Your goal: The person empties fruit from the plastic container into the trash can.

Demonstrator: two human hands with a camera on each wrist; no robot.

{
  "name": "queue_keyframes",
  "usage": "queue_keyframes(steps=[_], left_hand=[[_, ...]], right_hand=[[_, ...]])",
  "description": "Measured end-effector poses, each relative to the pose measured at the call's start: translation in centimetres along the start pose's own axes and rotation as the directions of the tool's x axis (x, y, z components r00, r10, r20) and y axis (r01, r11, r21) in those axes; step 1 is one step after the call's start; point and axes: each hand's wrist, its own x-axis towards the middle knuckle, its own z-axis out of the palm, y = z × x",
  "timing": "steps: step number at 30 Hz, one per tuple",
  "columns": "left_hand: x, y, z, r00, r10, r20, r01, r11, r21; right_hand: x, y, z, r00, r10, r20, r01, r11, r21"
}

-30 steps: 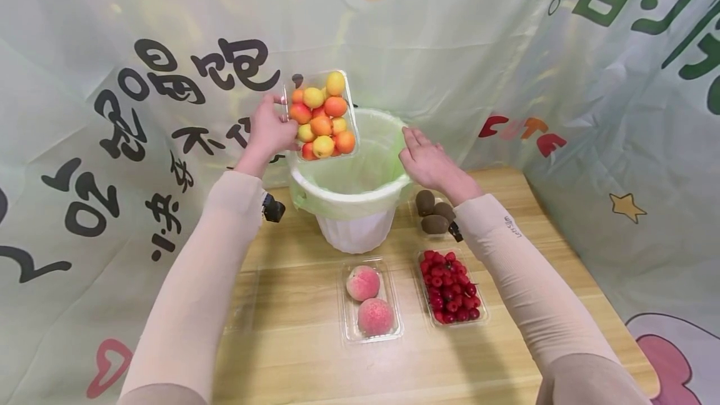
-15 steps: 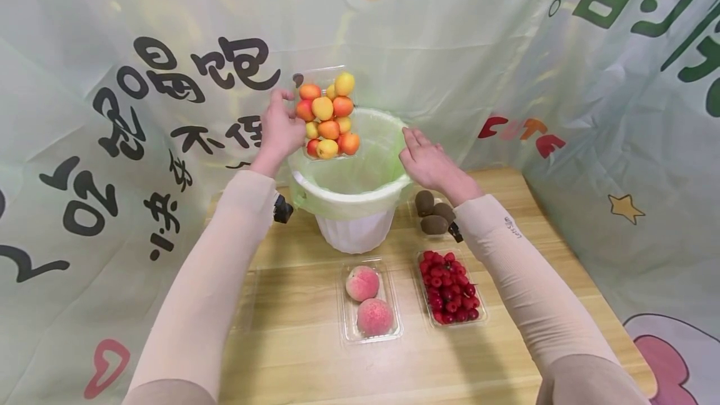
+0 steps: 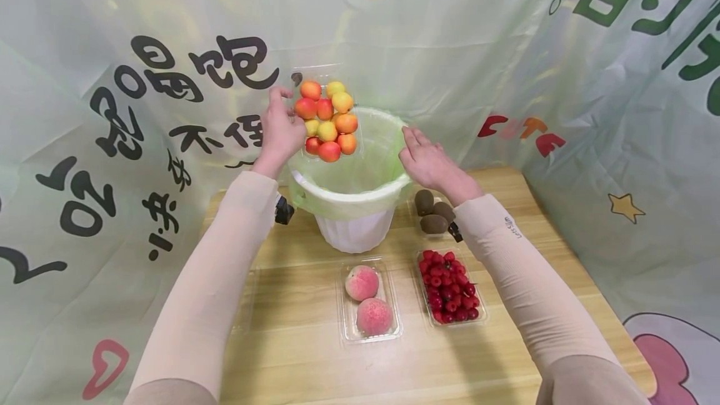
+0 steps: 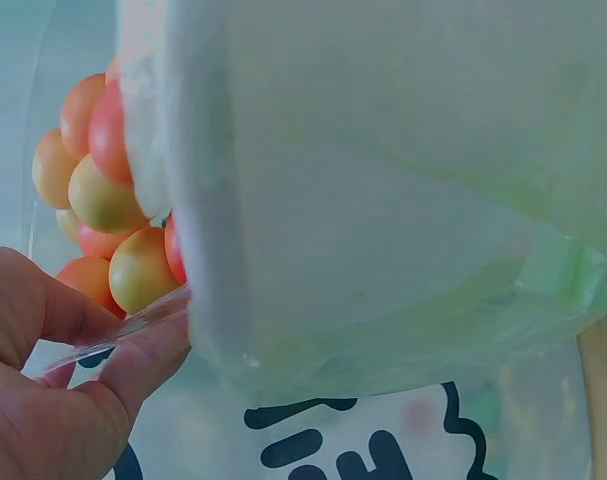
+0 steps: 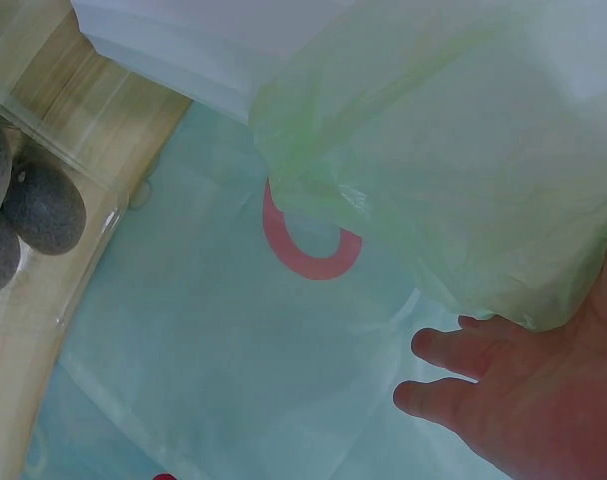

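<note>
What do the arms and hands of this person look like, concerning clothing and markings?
The left sleeve and right sleeve are long, close-fitting and pale beige-pink, with darker taupe cloth higher up. Small dark lettering marks the right cuff. A small black device shows at each wrist. Left hand and right hand wear no gloves.

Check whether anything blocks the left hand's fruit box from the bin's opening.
Nothing visible does. In the head view, the fruit box in the left hand overlaps the left part of the bin opening, with nothing seen between. The right hand is at the bin's right side.
</note>
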Motion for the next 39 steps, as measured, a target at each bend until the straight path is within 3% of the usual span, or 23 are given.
queue_keyframes(steps=[19, 39], left_hand=[[-0.24, -0.04, 0.29, 0.997, 0.052, -0.062, -0.054, 0.998, -0.042], [-0.40, -0.18, 0.45, 0.993, 0.088, -0.081, -0.093, 0.994, -0.063]], right_hand=[[-0.01, 0.05, -0.05, 1.000, 0.004, 0.005, -0.004, 1.000, -0.004], [0.10, 0.16, -0.09, 1.000, 0.001, 0.008, -0.001, 1.000, -0.004]])
